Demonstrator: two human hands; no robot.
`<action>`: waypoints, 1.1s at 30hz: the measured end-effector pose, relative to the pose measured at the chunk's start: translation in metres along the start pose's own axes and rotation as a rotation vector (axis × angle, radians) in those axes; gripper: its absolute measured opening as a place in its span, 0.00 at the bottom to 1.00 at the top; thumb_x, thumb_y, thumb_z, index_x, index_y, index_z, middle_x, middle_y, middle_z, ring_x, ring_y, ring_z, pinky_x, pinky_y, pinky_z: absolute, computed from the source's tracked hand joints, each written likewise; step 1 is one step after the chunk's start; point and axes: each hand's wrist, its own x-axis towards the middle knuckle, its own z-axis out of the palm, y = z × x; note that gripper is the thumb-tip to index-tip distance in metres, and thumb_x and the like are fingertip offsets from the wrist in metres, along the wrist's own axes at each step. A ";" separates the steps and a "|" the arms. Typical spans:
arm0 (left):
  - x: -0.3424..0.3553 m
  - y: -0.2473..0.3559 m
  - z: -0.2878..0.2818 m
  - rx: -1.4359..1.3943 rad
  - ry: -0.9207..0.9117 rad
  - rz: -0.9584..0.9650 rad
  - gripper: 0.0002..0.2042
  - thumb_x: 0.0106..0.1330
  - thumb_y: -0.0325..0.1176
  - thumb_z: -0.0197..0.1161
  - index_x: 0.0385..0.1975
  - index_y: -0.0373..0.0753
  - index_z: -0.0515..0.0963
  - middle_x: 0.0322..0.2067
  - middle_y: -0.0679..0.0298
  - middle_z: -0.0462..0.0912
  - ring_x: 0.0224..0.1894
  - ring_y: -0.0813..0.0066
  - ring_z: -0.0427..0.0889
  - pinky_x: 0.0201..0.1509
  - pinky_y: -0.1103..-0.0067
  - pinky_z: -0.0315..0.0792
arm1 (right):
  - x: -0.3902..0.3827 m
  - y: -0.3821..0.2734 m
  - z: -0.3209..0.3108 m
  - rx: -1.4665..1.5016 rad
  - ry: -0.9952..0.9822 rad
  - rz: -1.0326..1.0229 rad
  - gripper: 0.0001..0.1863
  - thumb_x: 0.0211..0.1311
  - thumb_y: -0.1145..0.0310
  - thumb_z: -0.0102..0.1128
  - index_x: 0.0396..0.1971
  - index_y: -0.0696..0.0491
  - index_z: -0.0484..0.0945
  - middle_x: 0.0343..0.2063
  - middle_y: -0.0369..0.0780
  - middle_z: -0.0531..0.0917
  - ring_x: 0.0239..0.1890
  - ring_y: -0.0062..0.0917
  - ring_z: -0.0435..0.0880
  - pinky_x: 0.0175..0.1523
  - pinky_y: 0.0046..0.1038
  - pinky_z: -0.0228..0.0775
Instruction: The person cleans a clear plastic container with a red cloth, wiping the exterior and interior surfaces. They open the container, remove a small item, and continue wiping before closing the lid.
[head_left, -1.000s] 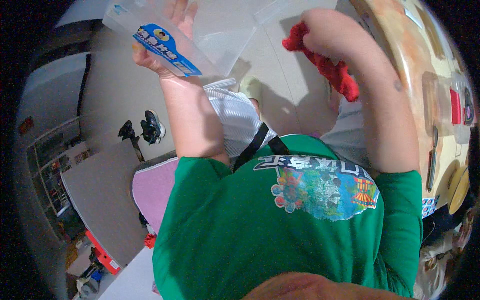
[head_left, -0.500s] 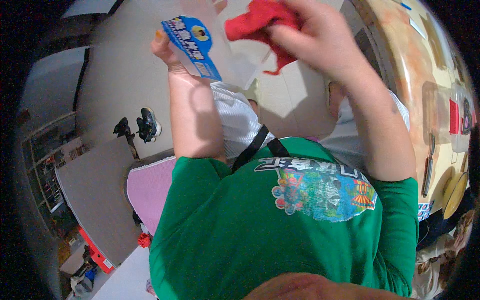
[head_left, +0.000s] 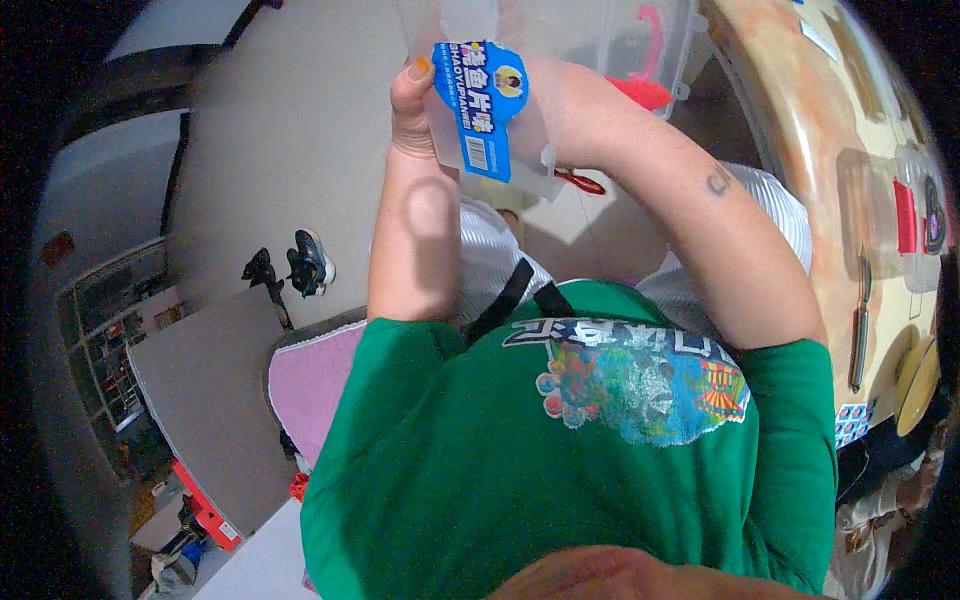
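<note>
My left hand [head_left: 412, 98] grips the side of a translucent plastic container [head_left: 545, 90] with a blue label, its thumb up along the wall. Behind or inside that container is my right hand [head_left: 572, 112]; which of the two I cannot tell, and its fingers are hidden by the cloudy plastic. A strip of red cloth [head_left: 582, 182] hangs out just below the right hand, and the rest of the cloth is out of sight.
A clear box [head_left: 685, 50] with a pink handle [head_left: 655, 40] stands beyond my right arm, with something red at its near edge. At right, a table [head_left: 825, 200] bears a peeler-like tool [head_left: 862, 320] and a yellow lid [head_left: 916, 385]. Black shoes [head_left: 312, 265] lie left.
The container has moved right and turned more upright in my left hand. My right hand with the red cloth has come down and left, from open view to behind or inside the container.
</note>
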 end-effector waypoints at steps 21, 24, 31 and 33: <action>0.002 -0.007 0.029 0.211 0.070 0.012 0.36 0.63 0.41 0.64 0.70 0.37 0.61 0.58 0.57 0.76 0.61 0.66 0.74 0.69 0.68 0.65 | 0.011 0.036 -0.038 -0.313 0.871 -0.010 0.12 0.54 0.71 0.58 0.37 0.61 0.77 0.31 0.51 0.84 0.34 0.43 0.84 0.42 0.36 0.77; 0.005 -0.010 0.025 0.299 0.127 0.017 0.41 0.62 0.47 0.64 0.73 0.34 0.56 0.59 0.54 0.75 0.64 0.64 0.72 0.71 0.67 0.62 | 0.009 0.044 -0.061 -0.142 0.884 0.259 0.14 0.56 0.68 0.58 0.39 0.61 0.78 0.32 0.55 0.83 0.37 0.50 0.83 0.44 0.41 0.77; 0.012 0.015 -0.004 -0.143 0.209 0.098 0.39 0.57 0.60 0.62 0.64 0.39 0.66 0.62 0.43 0.67 0.66 0.45 0.67 0.70 0.53 0.61 | -0.020 0.050 -0.102 0.845 0.680 0.289 0.18 0.64 0.64 0.57 0.46 0.62 0.78 0.33 0.41 0.84 0.29 0.24 0.82 0.33 0.26 0.76; 0.015 0.024 -0.004 -0.297 0.215 0.165 0.40 0.55 0.60 0.63 0.63 0.38 0.66 0.61 0.43 0.67 0.65 0.44 0.67 0.69 0.51 0.61 | -0.030 0.059 -0.103 0.850 0.360 0.362 0.20 0.65 0.55 0.60 0.44 0.58 0.79 0.33 0.37 0.83 0.31 0.21 0.82 0.35 0.26 0.77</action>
